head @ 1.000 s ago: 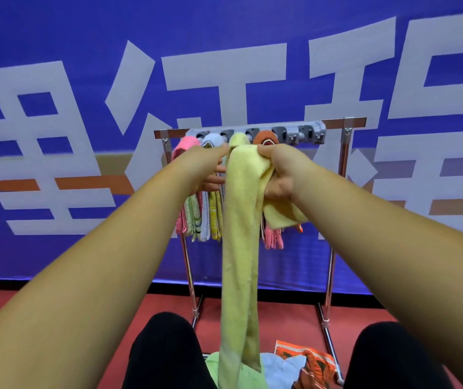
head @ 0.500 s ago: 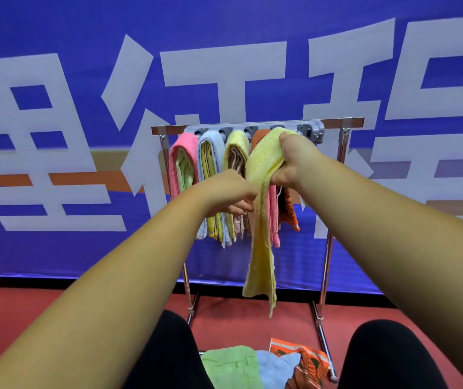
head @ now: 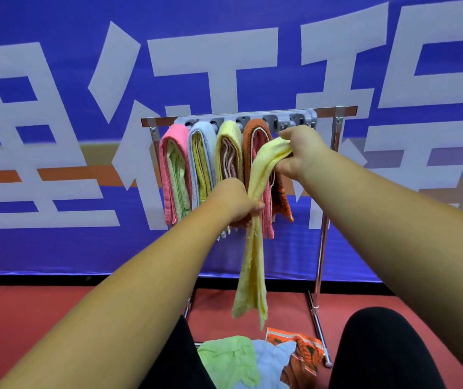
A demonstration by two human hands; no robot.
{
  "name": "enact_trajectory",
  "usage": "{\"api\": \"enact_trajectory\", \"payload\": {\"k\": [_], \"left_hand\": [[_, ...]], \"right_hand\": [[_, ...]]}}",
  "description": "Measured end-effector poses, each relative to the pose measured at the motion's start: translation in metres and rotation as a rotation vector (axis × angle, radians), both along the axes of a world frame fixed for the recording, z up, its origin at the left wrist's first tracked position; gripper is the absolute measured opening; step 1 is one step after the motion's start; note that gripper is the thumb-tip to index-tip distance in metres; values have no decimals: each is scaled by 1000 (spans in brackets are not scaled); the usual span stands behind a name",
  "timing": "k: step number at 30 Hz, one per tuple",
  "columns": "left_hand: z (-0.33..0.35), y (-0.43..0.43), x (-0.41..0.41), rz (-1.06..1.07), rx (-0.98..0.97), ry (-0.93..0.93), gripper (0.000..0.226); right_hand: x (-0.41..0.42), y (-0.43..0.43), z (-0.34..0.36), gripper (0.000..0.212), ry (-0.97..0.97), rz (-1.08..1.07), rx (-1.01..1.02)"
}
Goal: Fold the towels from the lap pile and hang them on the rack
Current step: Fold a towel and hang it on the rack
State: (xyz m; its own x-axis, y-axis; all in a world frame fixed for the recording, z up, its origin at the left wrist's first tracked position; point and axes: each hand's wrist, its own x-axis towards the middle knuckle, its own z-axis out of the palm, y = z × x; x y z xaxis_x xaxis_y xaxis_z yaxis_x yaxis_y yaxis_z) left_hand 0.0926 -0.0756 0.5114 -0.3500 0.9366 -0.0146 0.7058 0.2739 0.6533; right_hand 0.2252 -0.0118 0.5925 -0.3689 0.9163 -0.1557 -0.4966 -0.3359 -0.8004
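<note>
A folded pale yellow towel (head: 254, 248) hangs in front of the rack (head: 321, 226). My right hand (head: 297, 153) grips its top end just below the grey hook bar (head: 294, 119). My left hand (head: 235, 203) pinches the same towel lower down, about a third of the way along. On the bar hang several folded towels: pink (head: 172, 169), light blue (head: 200, 158), yellow (head: 228, 153) and orange-brown (head: 255, 133). The lap pile (head: 252, 360) lies between my knees, with green, light blue and orange towels.
The rack's metal legs (head: 318, 318) stand on a red floor (head: 28, 313) in front of a blue banner with large white characters (head: 56, 108). The right end of the hook bar, behind my right hand, shows no towel. My knees in black frame the pile.
My right hand has carried the towel's top end rightward and a bit lower along the bar. My left hand has slid down and now pinches the towel, whose tail hangs clear of the lap pile.
</note>
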Motion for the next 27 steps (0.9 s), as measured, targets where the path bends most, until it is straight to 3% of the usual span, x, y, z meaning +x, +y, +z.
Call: {"api": "enact_trajectory", "payload": {"k": [5,8,13,18,23,27], "left_hand": [[4,1,3,46,-32,167,57],[3,5,4,65,-51,273,62],[1,14,13,170,100,418,73],[3,17,23,250,257,282,56],[10,16,27,260,219,377,46],[10,14,24,278,248,419,36]], "right_hand": [[-4,7,-4,13,-10,-16,-6],[-7,6,-5,29,-39,-58,0],[-9,-1,-3,34,-3,-44,-5],[-10,-7,1,33,34,-32,6],[-4,3,-1,3,125,6,19],[6,12,-8,37,145,-32,27]]}}
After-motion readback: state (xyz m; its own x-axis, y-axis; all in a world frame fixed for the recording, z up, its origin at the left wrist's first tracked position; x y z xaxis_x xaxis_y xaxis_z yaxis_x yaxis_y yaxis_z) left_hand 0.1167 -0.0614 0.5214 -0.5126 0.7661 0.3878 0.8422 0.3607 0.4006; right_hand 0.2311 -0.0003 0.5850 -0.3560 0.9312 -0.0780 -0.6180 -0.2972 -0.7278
